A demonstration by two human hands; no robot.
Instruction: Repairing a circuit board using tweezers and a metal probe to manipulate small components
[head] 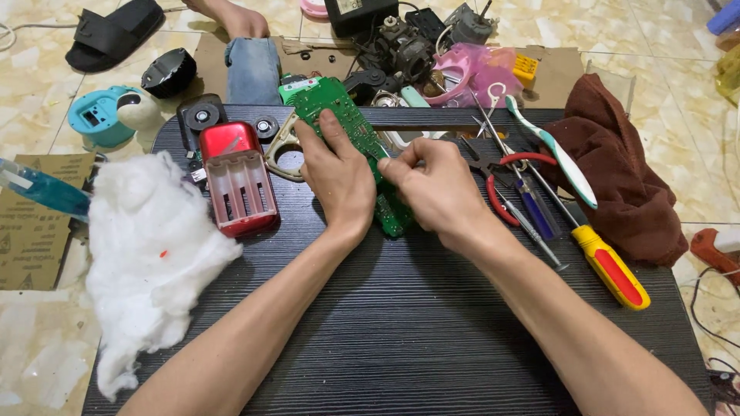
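Both forearms reach up from the bottom of the frame over the dark tabletop (401,323). At centre the left hand (339,173) lies flat on a green circuit board (347,127), pinning it down, while the right hand (435,185) pinches closed at the board's edge; what it grips is hidden. White cotton wadding (150,254) lies lower left, a red battery case (239,181) above it, screwdrivers (609,266) to the right.

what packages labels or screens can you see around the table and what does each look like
Brown cardboard sheet with dark print: flat on the floor left of the table.
Pink plastic bag: crumpled, beyond the table's far edge.
Small grey screen window on a teal round device: floor, far left.
Neither left hand nor right hand touches them.
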